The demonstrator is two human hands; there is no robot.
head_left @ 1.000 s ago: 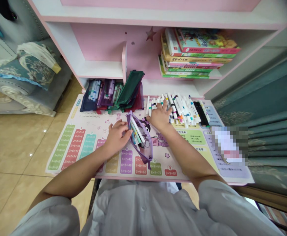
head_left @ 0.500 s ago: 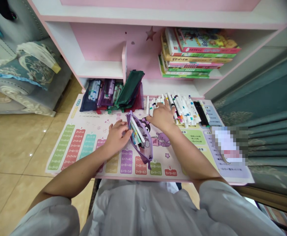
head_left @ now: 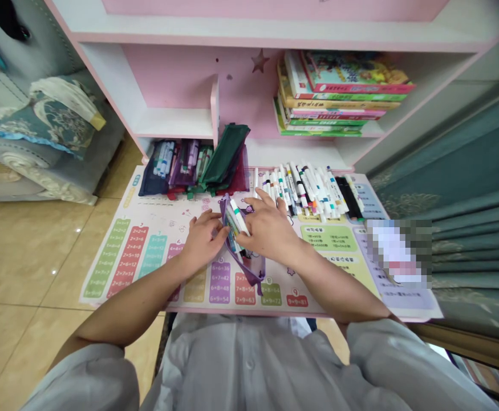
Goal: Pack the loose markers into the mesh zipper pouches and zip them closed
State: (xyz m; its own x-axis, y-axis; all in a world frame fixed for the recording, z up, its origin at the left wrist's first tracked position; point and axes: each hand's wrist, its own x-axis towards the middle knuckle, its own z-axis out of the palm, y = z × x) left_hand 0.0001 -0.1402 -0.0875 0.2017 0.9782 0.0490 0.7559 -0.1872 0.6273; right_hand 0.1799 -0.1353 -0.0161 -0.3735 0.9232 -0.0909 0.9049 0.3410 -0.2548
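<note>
We keep both hands close together above the mesh pencil pouch (head_left: 254, 269), which lies on the multiplication-table desk mat (head_left: 123, 260) with its purple-trimmed opening facing up. The left hand (head_left: 204, 241) clasps the left edge of the pouch. The right hand (head_left: 268, 233) lies across the pouch, with its side against a white marker (head_left: 237, 216) that projects from the opening; we cannot tell whether it grips this marker. Several other markers sit inside the pouch, partly hidden by the hands.

Directly beyond the right hand, a loose row of marker pens (head_left: 307, 191) lies on the mat, its nearest pens just beside the fingers. To the left of this row stand filled navy, purple and green mesh pouches (head_left: 189, 171). Above them, a stack of children's books (head_left: 339, 94) lies on the pink-and-white desk shelf (head_left: 176, 74).
</note>
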